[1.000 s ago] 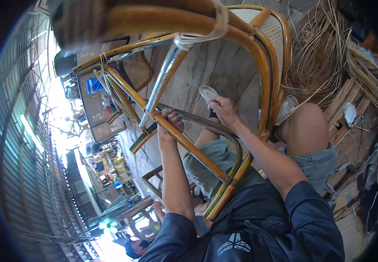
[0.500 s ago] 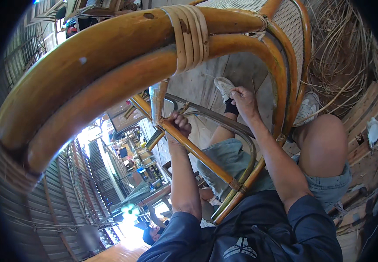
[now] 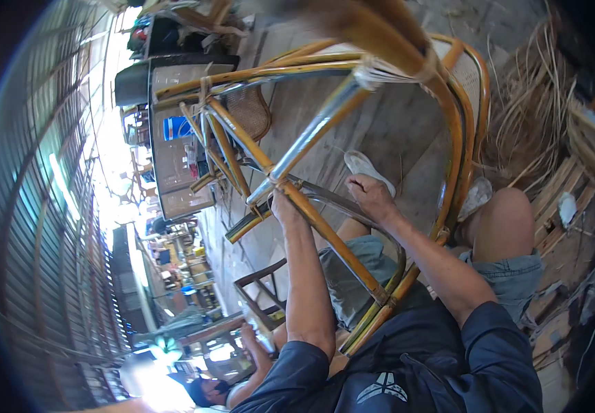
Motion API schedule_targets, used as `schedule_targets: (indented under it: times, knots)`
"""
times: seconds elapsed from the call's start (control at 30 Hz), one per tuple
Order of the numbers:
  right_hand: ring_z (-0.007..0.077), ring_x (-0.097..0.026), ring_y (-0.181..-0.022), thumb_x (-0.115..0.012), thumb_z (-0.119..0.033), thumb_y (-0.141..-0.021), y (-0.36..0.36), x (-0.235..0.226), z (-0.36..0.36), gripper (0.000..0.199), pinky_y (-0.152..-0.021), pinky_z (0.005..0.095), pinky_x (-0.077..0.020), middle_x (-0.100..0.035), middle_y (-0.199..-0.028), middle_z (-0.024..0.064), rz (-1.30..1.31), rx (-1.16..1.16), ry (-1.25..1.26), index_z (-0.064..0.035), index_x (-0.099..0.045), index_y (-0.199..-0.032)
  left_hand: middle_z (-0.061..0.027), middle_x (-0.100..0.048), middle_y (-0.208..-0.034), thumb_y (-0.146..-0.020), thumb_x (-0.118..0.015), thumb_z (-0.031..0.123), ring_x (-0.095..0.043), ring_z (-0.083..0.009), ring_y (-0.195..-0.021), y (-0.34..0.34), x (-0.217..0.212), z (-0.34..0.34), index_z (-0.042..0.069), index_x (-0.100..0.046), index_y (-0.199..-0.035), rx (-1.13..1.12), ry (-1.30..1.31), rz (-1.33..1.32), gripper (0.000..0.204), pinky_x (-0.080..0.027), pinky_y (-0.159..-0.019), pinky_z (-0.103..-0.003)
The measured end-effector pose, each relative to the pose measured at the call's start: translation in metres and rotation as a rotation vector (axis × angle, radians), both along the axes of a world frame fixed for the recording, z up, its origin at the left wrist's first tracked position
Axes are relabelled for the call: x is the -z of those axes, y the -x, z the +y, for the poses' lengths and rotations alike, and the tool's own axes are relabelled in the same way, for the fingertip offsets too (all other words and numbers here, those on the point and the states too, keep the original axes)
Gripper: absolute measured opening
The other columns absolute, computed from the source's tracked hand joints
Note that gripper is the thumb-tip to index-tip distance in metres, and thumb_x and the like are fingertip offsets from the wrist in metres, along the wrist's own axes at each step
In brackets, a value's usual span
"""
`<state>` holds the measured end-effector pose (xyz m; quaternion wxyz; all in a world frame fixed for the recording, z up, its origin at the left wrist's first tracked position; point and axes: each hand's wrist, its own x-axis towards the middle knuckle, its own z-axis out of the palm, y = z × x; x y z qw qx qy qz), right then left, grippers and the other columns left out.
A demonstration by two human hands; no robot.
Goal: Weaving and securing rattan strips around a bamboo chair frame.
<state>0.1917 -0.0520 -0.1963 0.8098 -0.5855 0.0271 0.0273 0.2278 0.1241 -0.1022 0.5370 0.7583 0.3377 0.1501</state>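
A rattan chair frame point(image 3: 339, 237) of glossy yellow-brown poles lies tipped across my lap, with pale strip wrapping at several joints. My left hand point(image 3: 285, 206) is closed at a joint where a slanting pole point(image 3: 318, 134) meets the long rail; its fingers are partly hidden behind the poles. Right of that joint, my right hand point(image 3: 372, 198) is held in a closed pinch above a curved brace point(image 3: 342, 202). Whatever it pinches is too thin to make out. A woven cane panel point(image 3: 468, 74) shows at the frame's far right.
Loose rattan strips point(image 3: 528, 103) are heaped at the right, beside wooden slats point(image 3: 552, 199). A bare wooden frame point(image 3: 260, 292) stands left of my legs. Another person point(image 3: 218, 389) is at the lower left. A low table point(image 3: 174, 162) with a blue container point(image 3: 177, 128) stands at the far left.
The chair frame has swung, its thick curved top rail moving up out of most of the view. My right hand has come down and left, closer to the left hand's joint.
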Motion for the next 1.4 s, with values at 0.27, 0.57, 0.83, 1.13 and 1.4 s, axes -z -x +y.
schedule_targets:
  times: [0.27,0.57,0.83,1.13,1.4]
  knots:
    - [0.0343,-0.057,-0.081,-0.053,-0.014,-0.083,-0.009,-0.067,-0.008,0.015,-0.07,0.0392,-0.0456,-0.06,-0.084,0.0169,-0.371,-0.129,0.355,-0.0044,-0.059,-0.091,0.0,-0.049,-0.059,-0.087,-0.05,0.023,-0.042,-0.0074,-0.047,0.008,-0.025,-0.025,0.001,-0.057,-0.07,-0.288,0.23,-0.445,0.029,-0.033,-0.044,-0.023]
    - [0.0351,-0.057,-0.082,-0.059,-0.011,-0.079,-0.091,-0.176,0.087,0.03,-0.071,0.0414,-0.0456,-0.06,-0.085,0.0194,-0.836,-0.475,0.647,-0.0019,-0.051,-0.106,-0.015,-0.059,-0.064,-0.083,-0.052,0.026,-0.058,-0.0243,-0.06,0.007,-0.107,0.032,-0.001,-0.062,-0.076,0.153,-0.437,-0.065,0.03,-0.044,-0.059,-0.032]
    - [0.0287,-0.058,-0.083,-0.054,-0.015,-0.082,-0.116,-0.184,0.111,0.017,-0.075,0.0351,-0.0454,-0.061,-0.086,0.0118,-0.978,-0.755,1.067,-0.0036,-0.056,-0.095,-0.008,-0.059,-0.07,-0.086,-0.049,0.025,-0.054,-0.0163,-0.063,0.036,-0.071,0.131,0.003,-0.057,-0.076,-0.122,0.953,-0.708,0.026,-0.042,-0.057,-0.028]
    - [0.0287,-0.055,-0.087,-0.052,-0.016,-0.083,-0.133,-0.179,0.1,0.01,-0.076,0.037,-0.0445,-0.059,-0.087,0.0103,-1.128,-0.408,1.2,-0.0077,-0.057,-0.086,-0.0087,-0.061,-0.093,-0.087,-0.049,0.038,-0.055,-0.0169,-0.082,0.079,-0.159,0.19,0.004,-0.061,-0.093,0.319,-0.431,-0.246,0.037,-0.042,-0.075,-0.03]
    - [0.038,-0.056,-0.07,-0.046,-0.03,-0.089,-0.146,-0.183,0.121,0.034,-0.063,0.0428,-0.0426,-0.056,-0.071,0.0221,-0.654,-0.254,1.044,0.0001,-0.055,-0.077,-0.0081,-0.061,-0.084,-0.091,-0.036,0.048,-0.058,-0.0183,-0.076,0.03,-0.016,0.005,0.005,-0.055,-0.106,0.318,0.664,-0.167,0.049,-0.047,-0.068,-0.032]
